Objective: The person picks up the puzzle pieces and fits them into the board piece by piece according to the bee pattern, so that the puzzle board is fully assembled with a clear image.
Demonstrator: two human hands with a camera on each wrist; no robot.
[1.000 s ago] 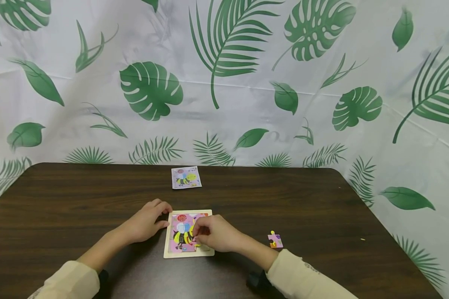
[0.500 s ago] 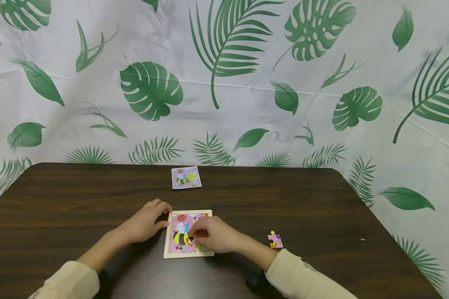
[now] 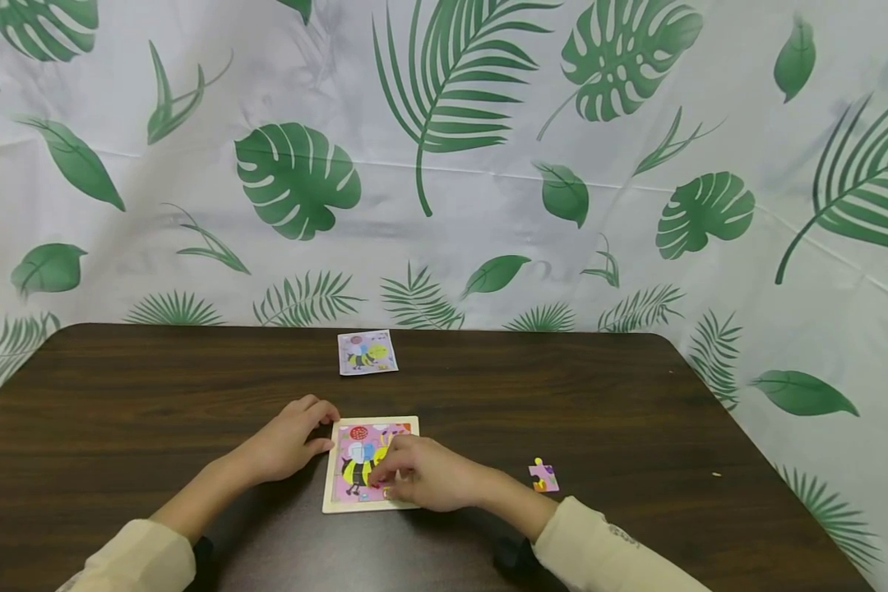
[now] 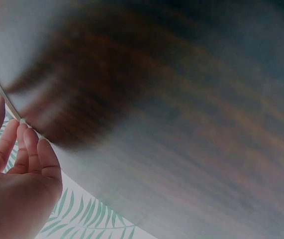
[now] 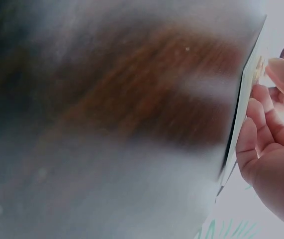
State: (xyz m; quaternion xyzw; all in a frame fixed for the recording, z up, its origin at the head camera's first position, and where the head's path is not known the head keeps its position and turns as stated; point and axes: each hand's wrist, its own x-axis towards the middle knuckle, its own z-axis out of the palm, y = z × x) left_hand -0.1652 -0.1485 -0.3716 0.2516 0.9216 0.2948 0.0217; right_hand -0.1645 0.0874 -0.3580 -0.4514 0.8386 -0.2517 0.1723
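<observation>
On the table lies a square jigsaw puzzle [image 3: 357, 454] of a bee on pink, set in a pale wooden frame [image 3: 329, 493]. My left hand [image 3: 289, 440] rests its fingertips and thumb against the left side and upper left corner of the frame; the left wrist view shows these fingers touching the board's edge. My right hand [image 3: 437, 473] bends over the lower right part of the puzzle, index finger and thumb apart at its surface. It covers that corner, and no piece shows clearly between its fingers. In the right wrist view the other fingers [image 5: 253, 112] lie by the frame's edge.
One loose pink puzzle piece [image 3: 543, 477] with a yellow knob lies right of the frame. A printed bee picture card [image 3: 367, 353] lies farther back on the dark wooden table [image 3: 599, 395]. Behind the table hangs a white leaf-patterned cloth [image 3: 488, 214].
My right hand has shifted slightly down over the puzzle, and its index finger and thumb have spread from their closer grip. My left hand and the loose piece have stayed put.
</observation>
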